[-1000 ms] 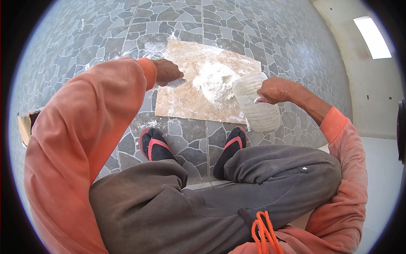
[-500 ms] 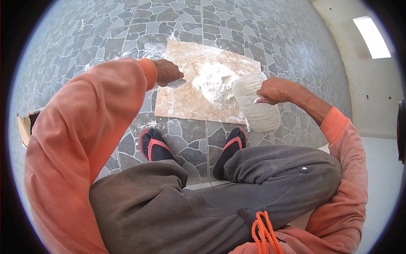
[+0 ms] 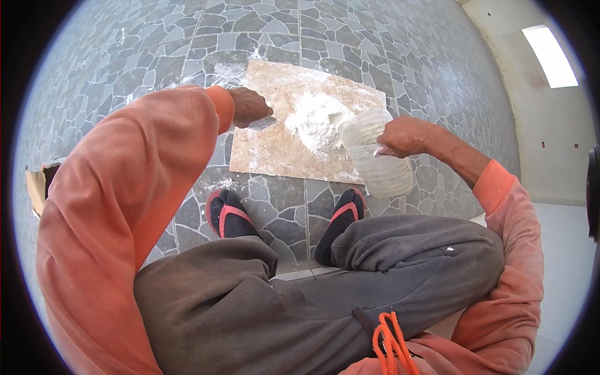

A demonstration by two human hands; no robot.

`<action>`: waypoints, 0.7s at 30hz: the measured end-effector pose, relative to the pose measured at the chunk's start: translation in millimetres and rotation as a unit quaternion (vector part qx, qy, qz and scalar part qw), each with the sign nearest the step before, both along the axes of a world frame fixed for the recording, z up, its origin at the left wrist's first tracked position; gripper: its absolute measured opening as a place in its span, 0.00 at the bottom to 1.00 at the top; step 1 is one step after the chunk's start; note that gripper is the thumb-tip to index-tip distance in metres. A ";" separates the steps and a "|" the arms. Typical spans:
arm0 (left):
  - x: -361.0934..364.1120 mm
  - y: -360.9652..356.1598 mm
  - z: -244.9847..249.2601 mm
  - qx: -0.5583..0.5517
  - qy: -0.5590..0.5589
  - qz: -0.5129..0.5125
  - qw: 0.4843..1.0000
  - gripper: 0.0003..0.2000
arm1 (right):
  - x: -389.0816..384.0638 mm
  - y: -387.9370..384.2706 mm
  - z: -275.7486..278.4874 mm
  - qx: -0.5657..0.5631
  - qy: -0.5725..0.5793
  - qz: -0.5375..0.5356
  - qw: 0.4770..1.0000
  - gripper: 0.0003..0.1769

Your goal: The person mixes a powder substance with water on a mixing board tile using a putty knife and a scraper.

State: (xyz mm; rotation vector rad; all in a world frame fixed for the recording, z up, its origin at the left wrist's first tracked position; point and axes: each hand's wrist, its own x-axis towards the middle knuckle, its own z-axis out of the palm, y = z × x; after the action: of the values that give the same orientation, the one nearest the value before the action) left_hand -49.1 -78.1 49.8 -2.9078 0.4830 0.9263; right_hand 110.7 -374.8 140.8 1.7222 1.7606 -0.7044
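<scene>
My left hand [image 3: 250,106] is closed over the left part of a brown board. Under its fingers shows a flat grey scraper blade [image 3: 262,124]; the handle is hidden in the hand. My right hand [image 3: 403,136], whitened at the fingertips, grips a translucent ribbed plastic container [image 3: 384,169], tilted over the board's right edge. Heaped in the middle of the board is white powder [image 3: 315,122], close to the container's upper end. The brown board [image 3: 262,156] lies flat on the floor with white smears on it.
Stone-patterned tiles [image 3: 262,44] cover the floor, with white dust around the board. My feet in red-strapped sandals [image 3: 228,212] stand just this side of it. A pale wall [image 3: 531,112] rises at the right. A cardboard-like edge [image 3: 35,190] shows at far left.
The plastic container and my right hand have shifted slightly left, toward the powder heap. My left hand has barely moved.
</scene>
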 end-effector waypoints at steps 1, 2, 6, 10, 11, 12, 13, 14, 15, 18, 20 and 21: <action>-0.2 -0.2 0.7 0.000 0.001 0.000 1.000 0.17 | -0.7 0.4 0.7 0.000 0.000 0.002 1.000 0.23; -0.3 -0.4 1.3 0.000 0.001 0.001 1.000 0.17 | -1.1 0.7 1.1 0.001 0.000 0.004 1.000 0.23; -0.1 0.1 0.2 -0.003 0.001 0.002 1.000 0.17 | -1.4 0.5 0.4 0.004 -0.001 0.004 1.000 0.23; 0.2 1.4 -3.5 -0.010 -0.007 0.000 1.000 0.17 | -2.2 1.6 1.4 -0.004 -0.006 -0.001 1.000 0.24; 0.5 1.7 -4.1 -0.009 -0.005 0.000 1.000 0.17 | -2.4 2.0 1.8 -0.006 -0.006 -0.003 1.000 0.24; 0.3 1.2 -2.4 -0.007 -0.002 0.000 1.000 0.17 | -2.4 2.0 1.8 -0.006 -0.006 -0.001 1.000 0.24; 0.0 0.4 -1.0 -0.006 0.000 0.001 1.000 0.17 | -2.3 1.9 1.8 -0.005 -0.007 0.001 1.000 0.24; -0.4 -0.4 0.5 -0.004 0.002 0.002 1.000 0.17 | -2.1 1.8 1.8 -0.005 -0.007 0.003 1.000 0.24; -0.5 -0.9 1.2 -0.002 0.003 0.003 1.000 0.17 | -2.2 2.1 1.9 -0.005 -0.007 0.005 1.000 0.24; -0.2 -2.6 2.7 0.004 0.008 0.007 1.000 0.17 | -2.9 3.5 2.6 -0.003 -0.006 0.009 1.000 0.24; -0.3 -2.8 3.1 0.004 0.008 0.007 1.000 0.17 | -3.2 4.5 3.0 0.000 -0.007 0.011 1.000 0.24; -0.1 -2.2 1.9 0.001 0.005 0.005 1.000 0.17 | -3.5 5.4 3.6 0.002 -0.005 0.013 1.000 0.24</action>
State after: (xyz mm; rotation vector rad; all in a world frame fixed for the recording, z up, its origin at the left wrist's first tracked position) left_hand -49.3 -80.3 51.6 -2.9069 0.4682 0.9437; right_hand 107.2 -369.3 144.4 1.7004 1.7746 -0.6811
